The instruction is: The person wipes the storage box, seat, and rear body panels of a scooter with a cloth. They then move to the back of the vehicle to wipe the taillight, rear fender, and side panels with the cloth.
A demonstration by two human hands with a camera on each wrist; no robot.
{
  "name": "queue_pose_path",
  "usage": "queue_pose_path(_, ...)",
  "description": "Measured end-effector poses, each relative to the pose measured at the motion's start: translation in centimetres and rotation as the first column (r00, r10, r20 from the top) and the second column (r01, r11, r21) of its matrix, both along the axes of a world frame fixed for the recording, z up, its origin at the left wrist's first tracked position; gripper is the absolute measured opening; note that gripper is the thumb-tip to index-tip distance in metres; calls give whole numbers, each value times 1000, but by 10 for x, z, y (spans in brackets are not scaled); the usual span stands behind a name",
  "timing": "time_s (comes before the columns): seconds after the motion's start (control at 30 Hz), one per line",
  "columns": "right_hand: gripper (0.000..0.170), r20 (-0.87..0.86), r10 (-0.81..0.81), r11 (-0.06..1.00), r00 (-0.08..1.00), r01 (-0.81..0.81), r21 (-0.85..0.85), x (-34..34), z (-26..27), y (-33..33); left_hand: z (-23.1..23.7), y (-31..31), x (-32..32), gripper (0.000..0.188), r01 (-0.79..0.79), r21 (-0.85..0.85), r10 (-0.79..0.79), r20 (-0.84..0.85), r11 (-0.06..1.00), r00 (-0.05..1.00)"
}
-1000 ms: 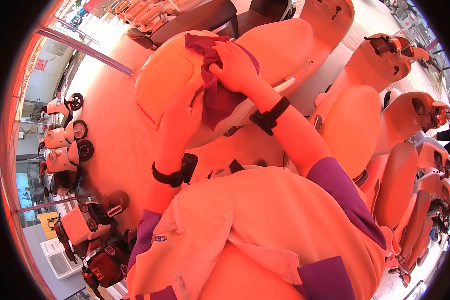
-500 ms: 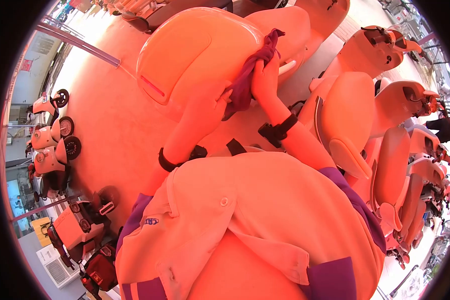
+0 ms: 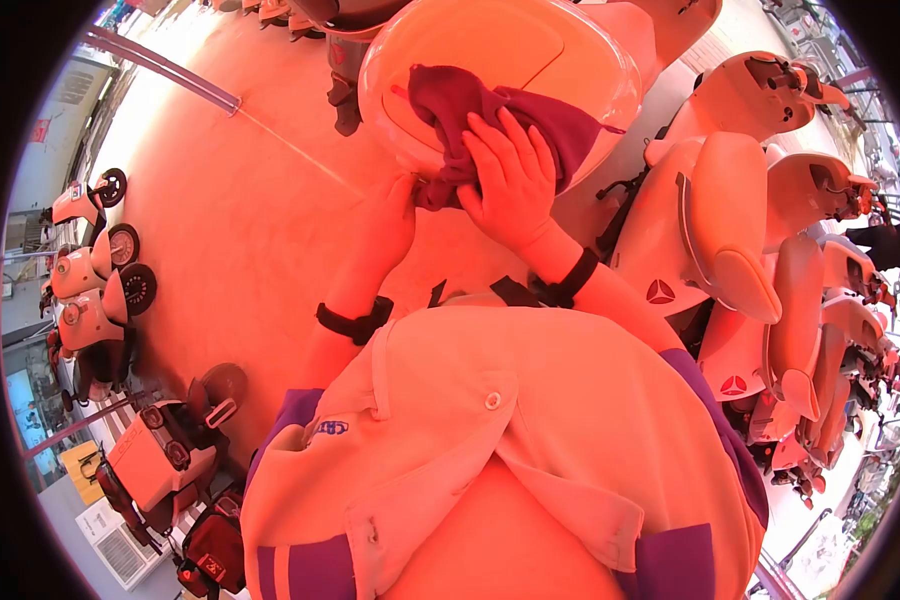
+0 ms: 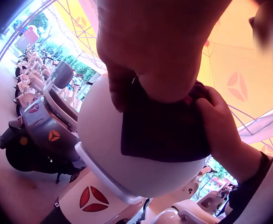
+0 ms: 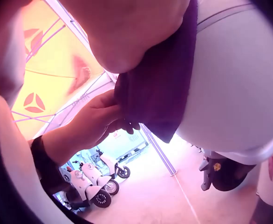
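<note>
A dark purple cloth (image 3: 570, 125) lies bunched over the near edge of a pale, rounded scooter top box (image 3: 410, 40). My left hand (image 3: 388, 215) pinches the cloth's gathered near corner at the box's lower left. With fingers spread and straight, my right hand (image 3: 515, 185) presses the cloth against the box. In the left wrist view, the cloth (image 4: 164, 133) drapes down the smooth side of the box (image 4: 97, 116), and the right hand (image 4: 220, 123) sits at its far side. The right wrist view has the left hand's fingers (image 5: 111, 114) curled at the cloth's edge.
Parked scooters (image 3: 735, 210) line the right side, close to the right forearm. More scooters (image 3: 95, 310) stand at the far left, beyond open floor (image 3: 230, 220). A canopy pole (image 3: 160, 68) meets the floor at upper left.
The cloth, first spread on the box's side, was bunched and twisted between both hands, then laid on its near end. The right hand went from gripping the cloth to pressing with straight fingers.
</note>
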State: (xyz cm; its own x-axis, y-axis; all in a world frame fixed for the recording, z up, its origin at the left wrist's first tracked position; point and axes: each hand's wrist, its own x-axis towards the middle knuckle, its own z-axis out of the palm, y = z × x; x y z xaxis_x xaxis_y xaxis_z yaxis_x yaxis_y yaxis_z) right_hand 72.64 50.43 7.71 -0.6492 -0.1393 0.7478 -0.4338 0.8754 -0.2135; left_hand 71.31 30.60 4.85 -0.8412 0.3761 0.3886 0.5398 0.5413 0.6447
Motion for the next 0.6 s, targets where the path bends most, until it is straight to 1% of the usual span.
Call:
queue_pose_path(0.03, 44, 2, 1, 998, 1000, -1, 59, 2, -6, -12, -11, -12, -5, 20, 3, -17, -3, 5, 1000, 1000)
queue_pose_path(0.13, 38, -80, 48, 973, 996, -29, 228, 7, -36, -33, -32, -36, -13, 21, -15, -49, 16, 14, 999, 1000)
queue_pose_path(0.17, 37, -47, 71, 968, 996, -58, 242, 11, -46, -32, -37, -39, -16, 21, -25, -60, 26, 13, 998, 1000)
queue_pose_path(0.23, 34, 17, 120, 958, 993, -120, 259, 20, -59, -29, -21, -35, -11, 20, -29, -68, 28, -13, 997, 1000)
queue_pose_path(0.27, 31, 44, 123, 966, 991, -129, 222, 24, -61, -25, -10, -34, -8, 19, -39, -74, 37, -30, 996, 999)
queue_pose_path(0.33, 27, 94, 149, 976, 984, -162, 146, 32, -61, -13, 9, -22, -4, 20, -3, -80, -8, -140, 997, 990)
queue_pose_path(0.43, 27, 63, 107, 987, 992, -114, 110, 42, -39, 9, 30, 2, 8, 24, 74, -52, -84, -251, 996, 964)
queue_pose_path(0.47, 29, 31, 98, 993, 995, -100, 63, 41, -29, 14, 34, 10, 10, 25, 105, -33, -110, -287, 994, 952)
queue_pose_path(0.53, 34, -33, 76, 997, 997, -77, -29, 33, -11, 24, 37, 24, 13, 27, 98, -14, -96, -340, 995, 936)
queue_pose_path(0.57, 36, -35, 78, 995, 996, -80, -57, 27, -5, 27, 39, 28, 12, 28, 99, -6, -94, -369, 995, 925)
queue_pose_path(0.6, 39, -37, 74, 993, 997, -77, -87, 22, 1, 30, 37, 28, 10, 28, 58, -1, -54, -379, 998, 924)
